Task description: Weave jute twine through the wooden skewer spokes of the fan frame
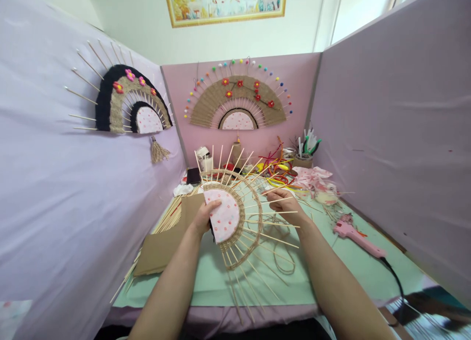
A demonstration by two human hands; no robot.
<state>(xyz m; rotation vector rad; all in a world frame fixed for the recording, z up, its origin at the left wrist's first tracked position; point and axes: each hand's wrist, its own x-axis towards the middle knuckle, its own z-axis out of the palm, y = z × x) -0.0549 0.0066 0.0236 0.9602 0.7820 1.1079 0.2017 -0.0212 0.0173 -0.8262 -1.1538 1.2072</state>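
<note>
My left hand [203, 217] grips a half-made woven fan [230, 215] by its pink dotted half-disc core, thumb on the front. Thin wooden sticks radiate from the core, with jute twine woven in arcs through them. My right hand [282, 203] is closed in a pinch among the sticks on the fan's right side, holding the jute twine [283, 242] that trails in loops down onto the green table [331, 261].
Brown cardboard sheets [162, 247] and a bundle of spare sticks [167, 220] lie at left. A pink glue gun [356, 236] with a black cord lies at right. Coloured pipe cleaners [275, 168], pink fabric [312, 179] and a tool cup [303, 158] crowd the back. Finished fans hang on the partition walls.
</note>
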